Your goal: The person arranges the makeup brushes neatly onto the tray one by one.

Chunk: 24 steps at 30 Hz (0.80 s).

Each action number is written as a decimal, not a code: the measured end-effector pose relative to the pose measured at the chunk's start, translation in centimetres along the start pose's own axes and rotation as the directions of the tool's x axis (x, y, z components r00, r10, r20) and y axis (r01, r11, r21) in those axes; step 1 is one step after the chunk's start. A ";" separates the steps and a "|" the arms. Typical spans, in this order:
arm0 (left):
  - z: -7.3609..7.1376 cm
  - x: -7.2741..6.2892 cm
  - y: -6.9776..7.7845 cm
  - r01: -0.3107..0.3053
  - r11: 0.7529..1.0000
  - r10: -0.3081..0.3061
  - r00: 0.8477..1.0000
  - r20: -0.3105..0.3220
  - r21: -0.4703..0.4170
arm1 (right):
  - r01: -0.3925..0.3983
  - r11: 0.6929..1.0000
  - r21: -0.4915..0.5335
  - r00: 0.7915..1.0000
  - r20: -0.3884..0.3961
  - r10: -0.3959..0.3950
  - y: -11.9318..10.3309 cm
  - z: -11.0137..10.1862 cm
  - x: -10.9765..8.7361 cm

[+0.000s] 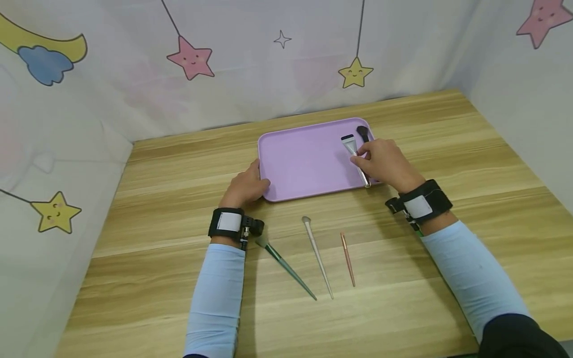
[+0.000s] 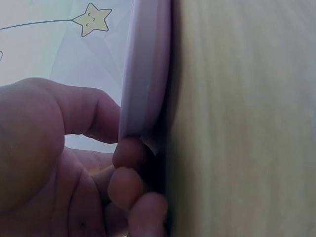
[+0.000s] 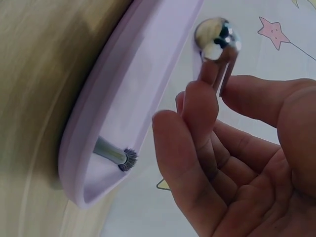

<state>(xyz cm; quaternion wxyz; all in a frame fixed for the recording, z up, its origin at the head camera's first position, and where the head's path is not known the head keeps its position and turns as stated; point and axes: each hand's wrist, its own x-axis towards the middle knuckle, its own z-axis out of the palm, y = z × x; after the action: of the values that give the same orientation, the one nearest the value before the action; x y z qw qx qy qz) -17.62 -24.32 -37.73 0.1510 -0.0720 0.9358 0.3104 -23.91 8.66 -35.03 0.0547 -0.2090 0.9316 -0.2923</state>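
Note:
My right hand [image 1: 385,161] pinches a flat-headed makeup brush [image 1: 349,143] with a silver handle, holding it over the right side of the purple tray [image 1: 304,161]. Close beside it lies a black-bristled makeup brush [image 1: 363,132], partly covered by that hand. In the right wrist view the held brush's shiny rounded handle end [image 3: 217,39] points toward the camera, and a short bristle tip [image 3: 129,160] shows inside the tray. At the tray's left edge, my left hand [image 1: 243,186] grips the rim, thumb on one side and fingers curled under it, as the left wrist view shows.
On the wooden table [image 1: 156,258], in front of the tray, lie a green makeup brush [image 1: 286,267], a pale long-handled brush [image 1: 318,256] and a short rose-coloured brush [image 1: 347,259]. Behind the table hangs a white curtain [image 1: 250,94] printed with stars.

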 end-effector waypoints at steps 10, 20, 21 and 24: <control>0.0 -0.1 0.1 0.009 1.000 -0.009 1.000 -0.005 0.008 | 0.016 1.000 0.007 1.000 -0.025 -0.015 0.5 0.5 0.6; 0.0 -0.3 0.0 0.008 1.000 -0.008 1.000 -0.008 0.004 | 0.002 1.000 0.001 1.000 -0.020 -0.002 0.7 0.7 0.8; 0.0 -0.3 0.0 0.009 1.000 -0.009 1.000 -0.009 0.005 | 0.001 1.000 0.000 1.000 -0.019 -0.001 0.7 0.8 0.8; 0.0 -0.2 0.0 0.007 1.000 -0.007 1.000 -0.013 0.010 | -0.003 1.000 0.000 1.000 -0.015 0.003 0.9 0.9 1.0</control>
<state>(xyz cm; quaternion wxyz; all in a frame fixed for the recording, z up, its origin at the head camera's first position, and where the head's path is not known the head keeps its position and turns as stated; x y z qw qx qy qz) -17.41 -24.28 -37.66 0.1466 -0.0766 0.9380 0.3045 -24.98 8.44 -36.23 0.0483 -0.2053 0.9323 -0.2938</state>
